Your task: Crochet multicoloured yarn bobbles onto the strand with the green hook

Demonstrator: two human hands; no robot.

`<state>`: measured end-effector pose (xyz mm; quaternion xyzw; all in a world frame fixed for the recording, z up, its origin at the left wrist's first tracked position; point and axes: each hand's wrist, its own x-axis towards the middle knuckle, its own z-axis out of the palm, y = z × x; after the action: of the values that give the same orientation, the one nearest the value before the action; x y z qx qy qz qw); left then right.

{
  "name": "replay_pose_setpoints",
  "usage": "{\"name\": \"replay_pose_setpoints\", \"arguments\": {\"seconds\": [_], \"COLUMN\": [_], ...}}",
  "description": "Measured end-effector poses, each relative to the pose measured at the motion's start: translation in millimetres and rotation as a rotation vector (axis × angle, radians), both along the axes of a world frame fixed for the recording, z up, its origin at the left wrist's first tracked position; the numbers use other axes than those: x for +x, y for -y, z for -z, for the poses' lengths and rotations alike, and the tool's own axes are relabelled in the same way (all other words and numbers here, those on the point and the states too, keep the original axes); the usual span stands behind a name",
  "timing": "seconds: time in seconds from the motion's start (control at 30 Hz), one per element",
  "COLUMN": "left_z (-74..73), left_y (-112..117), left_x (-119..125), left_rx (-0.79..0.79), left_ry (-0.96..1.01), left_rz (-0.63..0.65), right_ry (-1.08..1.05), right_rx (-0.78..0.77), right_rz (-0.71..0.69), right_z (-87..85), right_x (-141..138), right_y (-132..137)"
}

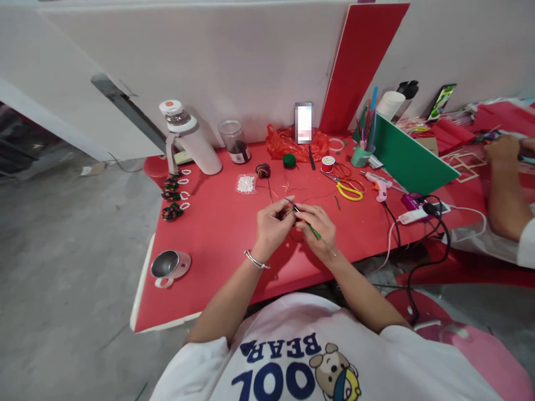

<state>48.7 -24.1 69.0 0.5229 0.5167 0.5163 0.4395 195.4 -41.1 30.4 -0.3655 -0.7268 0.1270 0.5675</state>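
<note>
My right hand (324, 227) is closed around a thin crochet hook (313, 231) with a green handle. Pinched in my left hand (270, 227) is a small piece of dark yarn work (291, 211), mostly hidden by fingers. Both hands meet over the front middle of the red table, and the hook's tip is at the yarn. A strand runs from the hands toward a multicoloured dark yarn ball (263, 171). Beside that ball lie a green yarn ball (288, 161) and a packet of white beads (246, 184).
Left: yarn pieces with bead loops (172, 210), a mug (170, 266), a white flask (196, 142) and a jar (234, 143). Right: yellow-handled scissors (349, 192), a red thread spool (328, 164), a pink glue gun (380, 186), a power strip (422, 213) with cables, and a co-worker's arm (504, 184).
</note>
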Motion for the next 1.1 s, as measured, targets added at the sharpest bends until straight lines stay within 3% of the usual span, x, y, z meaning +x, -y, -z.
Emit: {"name": "replay_pose_setpoints", "arguments": {"seconds": [0.33,0.5,0.57,0.7,0.83,0.97,1.1], "left_z": [-0.9,-6.1,-10.4,-19.8,-22.5,-20.8,-17.5], "left_y": [1.1,1.1,-1.2,-5.5,-6.8,-7.0,-8.7], "left_x": [-0.1,2.2,-4.5,-24.4,-33.3,-30.4,-26.7], "left_rx": [0.008,-0.077,-0.148,-0.219,-0.200,-0.184,-0.155], "left_ry": [0.003,0.215,0.287,0.239,0.135,0.054,0.009], "left_rz": [-0.002,0.053,0.133,0.268,0.331,0.321,0.265], "right_ry": [-0.007,-0.098,-0.207,-0.405,-0.271,-0.059,0.045], "right_rx": [0.039,0.118,0.047,-0.297,-0.453,-0.442,-0.333], "right_rz": [-0.009,0.065,-0.010,-0.347,-0.563,-0.588,-0.515], "right_z": [-0.9,6.9,7.4,-0.2,-22.3,-44.8,-48.4], "right_x": [-0.3,-4.2,-0.2,22.4,49.1,58.9,56.3], "right_y": [-2.1,-2.8,-7.2,-25.3,-42.8,-47.5,-45.7]}}
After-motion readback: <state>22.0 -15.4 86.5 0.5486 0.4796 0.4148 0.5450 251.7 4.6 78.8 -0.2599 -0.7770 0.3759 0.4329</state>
